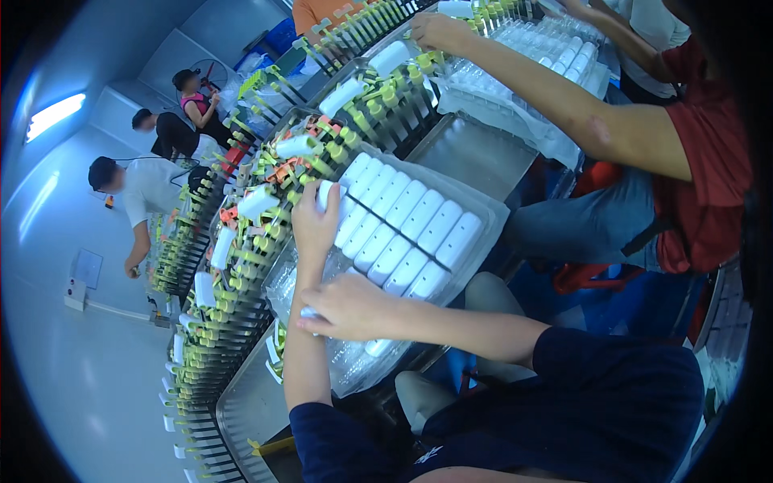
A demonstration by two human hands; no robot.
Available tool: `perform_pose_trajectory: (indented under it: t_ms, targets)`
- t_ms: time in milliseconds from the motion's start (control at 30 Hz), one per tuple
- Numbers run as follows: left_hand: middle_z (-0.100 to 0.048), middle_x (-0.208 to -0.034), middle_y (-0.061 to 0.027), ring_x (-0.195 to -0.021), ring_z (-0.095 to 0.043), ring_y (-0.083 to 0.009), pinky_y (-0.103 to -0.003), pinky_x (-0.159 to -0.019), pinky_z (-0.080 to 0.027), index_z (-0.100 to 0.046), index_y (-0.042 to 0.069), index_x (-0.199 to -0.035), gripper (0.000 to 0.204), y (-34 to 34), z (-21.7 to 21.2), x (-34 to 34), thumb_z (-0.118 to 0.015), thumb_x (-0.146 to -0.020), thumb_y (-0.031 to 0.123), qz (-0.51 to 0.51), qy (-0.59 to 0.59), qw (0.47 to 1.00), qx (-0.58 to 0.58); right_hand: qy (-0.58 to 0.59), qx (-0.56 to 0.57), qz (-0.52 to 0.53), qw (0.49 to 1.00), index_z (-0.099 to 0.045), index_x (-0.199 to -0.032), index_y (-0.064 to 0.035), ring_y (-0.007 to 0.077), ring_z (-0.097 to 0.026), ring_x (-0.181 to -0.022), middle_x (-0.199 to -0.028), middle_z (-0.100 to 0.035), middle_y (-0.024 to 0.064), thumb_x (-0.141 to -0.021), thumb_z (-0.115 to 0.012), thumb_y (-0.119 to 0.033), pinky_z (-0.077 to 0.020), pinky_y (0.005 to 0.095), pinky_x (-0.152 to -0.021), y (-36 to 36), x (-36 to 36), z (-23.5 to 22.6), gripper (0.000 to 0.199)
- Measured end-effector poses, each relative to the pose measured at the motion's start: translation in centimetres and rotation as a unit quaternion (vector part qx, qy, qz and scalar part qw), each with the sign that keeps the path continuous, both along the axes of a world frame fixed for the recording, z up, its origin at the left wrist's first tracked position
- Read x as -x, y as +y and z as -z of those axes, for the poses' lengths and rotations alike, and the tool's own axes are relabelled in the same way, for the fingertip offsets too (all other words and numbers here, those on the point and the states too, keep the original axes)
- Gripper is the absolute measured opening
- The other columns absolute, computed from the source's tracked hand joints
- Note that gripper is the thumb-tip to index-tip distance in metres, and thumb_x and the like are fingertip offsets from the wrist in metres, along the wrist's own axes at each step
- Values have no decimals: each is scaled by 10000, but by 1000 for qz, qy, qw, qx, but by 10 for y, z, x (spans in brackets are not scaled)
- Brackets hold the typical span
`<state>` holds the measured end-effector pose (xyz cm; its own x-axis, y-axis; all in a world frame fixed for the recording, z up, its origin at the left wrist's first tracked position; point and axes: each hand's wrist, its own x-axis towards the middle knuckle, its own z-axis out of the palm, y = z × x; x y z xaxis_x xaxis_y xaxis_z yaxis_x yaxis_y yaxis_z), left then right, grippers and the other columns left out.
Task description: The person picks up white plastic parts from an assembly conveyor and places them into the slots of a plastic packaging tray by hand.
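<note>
My left hand (316, 224) is closed around a smooth white plastic casing (325, 196) at the far left corner of a clear plastic tray (493, 216). Rows of similar white casings (392, 201) with rounded ends fill much of that tray, divided by a dark line. My right hand (353, 307) crosses over my left forearm nearer to me. Its fingers pinch another white piece (309, 314), mostly covered by the fingers. Beneath the right hand, crinkled clear plastic (346, 362) partly hides the tray's near side.
Left of the tray curves a line of yellow-green clips (241, 278) on dark slats, several bearing white casings. A bare metal tray (471, 153) lies beyond. On the right, a red-sleeved co-worker's arm (555, 101) reaches toward the line. More people (145, 181) stand across the line.
</note>
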<state>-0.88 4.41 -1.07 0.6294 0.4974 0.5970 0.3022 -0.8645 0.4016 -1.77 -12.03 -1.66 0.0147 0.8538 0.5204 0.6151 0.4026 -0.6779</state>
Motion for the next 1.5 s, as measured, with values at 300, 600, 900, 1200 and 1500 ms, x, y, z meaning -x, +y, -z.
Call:
perform_pose_trajectory:
  t_ms: [300,600,900,1200,1500]
  targets:
    - [-665,-821,-219,-749,-664,-389,-407,-679,-511,-636,-5,-1015,275,-10,-6,-1,-686,-887,233,14,-2,999,32,-16,-83,63,994,-581,-900,38,361,-647,-621,-641,-608,159,-917,-576,-358,-492,462,-578,-4,4,2,396]
    - [-645,-773,-184,-693,-642,-301,-368,-647,-485,-617,-10,-991,231,-9,0,0,-668,-899,196,17,12,1000,-14,81,-26,18,996,-575,-929,18,383,-626,-672,-717,-608,181,-931,-562,-346,-478,485,-612,-4,14,4,364]
    - [-644,-827,-129,-789,-602,-193,-328,-763,-482,-609,-36,-999,220,-4,8,-12,-627,-940,175,45,3,999,24,91,-8,39,995,-620,-854,18,393,-630,-593,-616,-612,186,-921,-569,-390,-485,496,-564,0,3,8,417]
    - [-681,-948,-209,-847,-631,-300,-372,-801,-482,-618,-38,-1062,351,45,15,9,-589,-974,301,37,9,997,-72,29,11,59,998,-694,-701,12,385,-659,-629,-636,-647,197,-869,-547,-483,-520,478,-608,21,11,-2,543]
    - [-686,-1023,-228,-945,-651,-398,-403,-819,-488,-628,-6,-1120,388,24,12,-3,-578,-969,348,33,56,995,-78,-4,2,78,997,-719,-750,-22,356,-667,-649,-658,-663,161,-874,-489,-523,-518,458,-605,26,0,6,565]
